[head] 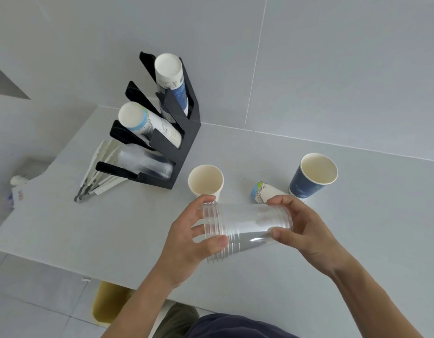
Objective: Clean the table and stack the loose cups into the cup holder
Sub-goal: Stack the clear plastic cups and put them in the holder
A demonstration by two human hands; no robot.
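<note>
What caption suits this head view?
Both hands hold stacked clear cups sideways near a black cup holder.

Clear, glossy ribbed plastic forms the nested cups (245, 228), the loose cups (206, 182) look like matt paper, the cup holder (184, 132) matt black plastic, the table (357, 240) smooth and pale.
</note>
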